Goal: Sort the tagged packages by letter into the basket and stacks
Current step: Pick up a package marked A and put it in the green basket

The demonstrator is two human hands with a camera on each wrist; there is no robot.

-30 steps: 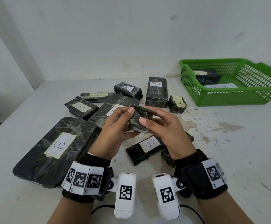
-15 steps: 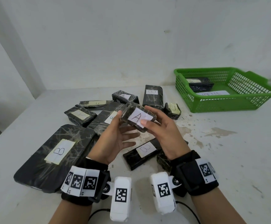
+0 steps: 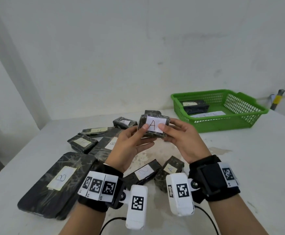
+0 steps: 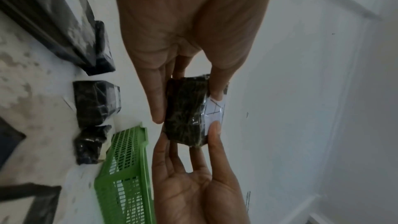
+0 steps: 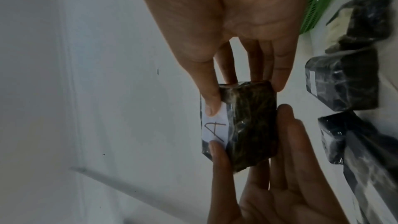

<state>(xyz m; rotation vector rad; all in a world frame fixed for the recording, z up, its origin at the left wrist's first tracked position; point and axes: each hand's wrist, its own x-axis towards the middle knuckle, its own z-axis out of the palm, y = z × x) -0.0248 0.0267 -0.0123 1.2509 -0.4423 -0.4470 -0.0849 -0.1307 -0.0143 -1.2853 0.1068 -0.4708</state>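
Both hands pinch A package (image 3: 153,126) by ends, thumbs on label, long axis left-right, held above desk (image 3: 240,167). Left hand (image 3: 129,146), right hand (image 3: 184,139). Basket (image 3: 223,122) lies right of package; right hand nearer, likely carries it.

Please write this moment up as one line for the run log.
phase: label check | held: package tagged A, off the table | left hand: pinching it | right hand: pinching it | green basket: holds packages
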